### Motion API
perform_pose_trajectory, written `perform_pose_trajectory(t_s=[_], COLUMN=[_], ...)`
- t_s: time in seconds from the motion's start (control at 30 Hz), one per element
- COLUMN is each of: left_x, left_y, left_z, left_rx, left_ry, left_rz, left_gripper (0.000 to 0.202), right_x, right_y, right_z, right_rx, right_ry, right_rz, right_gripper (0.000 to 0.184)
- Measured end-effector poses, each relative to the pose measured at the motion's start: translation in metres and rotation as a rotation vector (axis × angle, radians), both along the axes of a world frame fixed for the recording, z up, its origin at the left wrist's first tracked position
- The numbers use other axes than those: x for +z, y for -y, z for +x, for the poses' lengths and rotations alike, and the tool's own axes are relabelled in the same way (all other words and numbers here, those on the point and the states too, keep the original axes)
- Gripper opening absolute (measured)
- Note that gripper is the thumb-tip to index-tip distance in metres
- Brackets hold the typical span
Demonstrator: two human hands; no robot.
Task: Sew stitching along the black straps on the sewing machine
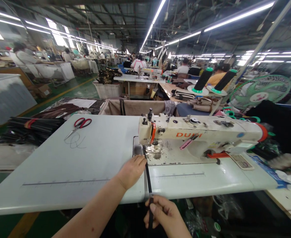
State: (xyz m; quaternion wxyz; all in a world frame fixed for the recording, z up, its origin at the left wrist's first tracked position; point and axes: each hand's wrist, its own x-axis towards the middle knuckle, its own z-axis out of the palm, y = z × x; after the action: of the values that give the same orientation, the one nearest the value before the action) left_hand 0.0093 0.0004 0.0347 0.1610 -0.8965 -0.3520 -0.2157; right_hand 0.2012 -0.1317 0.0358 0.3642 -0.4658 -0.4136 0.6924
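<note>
A narrow black strap [148, 177] runs from under the presser foot of the sewing machine [180, 135] down over the table's front edge. My left hand [132, 172] lies beside the needle area, its fingers curled together with the tips on the strap's upper part. Below the table edge, my right hand [164, 213] pinches the strap between thumb and fingers, and its loose end hangs down past them. Part of the strap under the machine head is hidden.
Red-handled scissors [79, 125] and a loose thread [74, 142] lie on the white table [105, 148]. Bundled black strips [33, 127] are at left. Thread cones [202, 81] and a green fan [261, 92] stand at right. Several people work farther back.
</note>
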Motion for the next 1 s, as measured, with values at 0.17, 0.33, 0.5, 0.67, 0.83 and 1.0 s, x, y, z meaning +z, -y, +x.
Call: perform_pose_trajectory(t_s=[0.17,0.33,0.5,0.67,0.83,1.0], left_x=[-0.003,-0.002,-0.003,-0.005,-0.007,-0.01], left_y=[-0.001,-0.001,-0.001,-0.001,-0.002,-0.003], left_z=[-0.002,-0.003,-0.002,-0.001,-0.001,-0.002], left_rx=[0.011,-0.006,-0.003,0.001,-0.003,0.0], left_ry=[-0.008,-0.001,-0.023,-0.002,0.023,0.05], left_rz=[-0.062,-0.072,-0.07,-0.046,-0.032,-0.064], left_gripper=[0.019,0.019,0.017,0.017,0.014,0.018], right_x=[0.002,0.018,0.024,0.019,0.022,0.019], right_y=[0.002,0.004,0.002,0.002,0.002,0.001], right_z=[-0.001,0.001,0.001,0.001,0.002,0.001], right_rx=[0.013,0.014,0.014,0.01,-0.002,-0.021], right_ry=[0.043,0.075,0.094,0.108,0.105,0.112], right_rz=[0.024,-0.022,-0.035,-0.056,-0.049,-0.06], right_gripper=[0.06,0.063,0.068,0.072,0.072,0.073])
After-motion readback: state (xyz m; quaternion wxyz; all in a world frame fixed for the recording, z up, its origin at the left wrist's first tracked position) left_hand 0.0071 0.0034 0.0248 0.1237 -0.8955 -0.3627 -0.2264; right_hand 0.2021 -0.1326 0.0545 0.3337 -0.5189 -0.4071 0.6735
